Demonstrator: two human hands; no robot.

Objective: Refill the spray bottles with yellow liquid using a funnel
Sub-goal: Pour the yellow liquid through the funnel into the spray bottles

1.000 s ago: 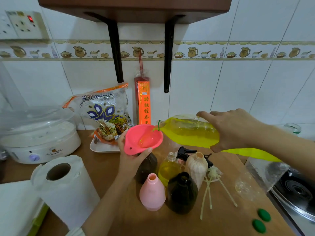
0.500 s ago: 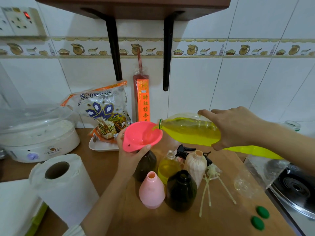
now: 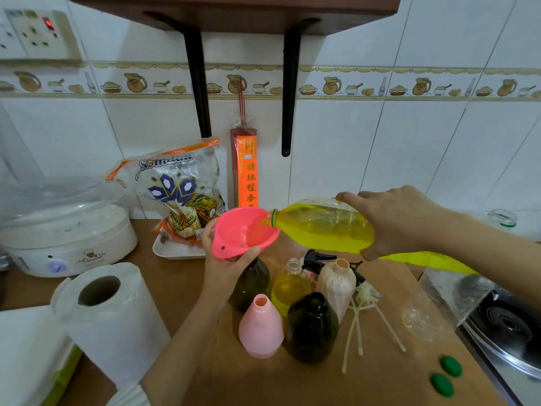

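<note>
funnel (image 3: pixel 244 231) on rear bottle (image 3: pixel 251 284) | paper roll (image 3: pixel 109 320) left | caps (image 3: pixel 446 375) right-front

Two bare forearms in frame, no gloves, rings, watch or bracelets visible. Left hand (image 3: pixel 231 259) at centre, forearm running down to lower centre of frame; bit of white ribbed sleeve cuff (image 3: pixel 128 395) at bottom edge, lower left of centre. Right hand (image 3: pixel 401 221) at centre right, forearm entering from right edge, bare as far as frame shows; no sleeve seen on that side. Fingernails short, unpainted where visible.
</note>
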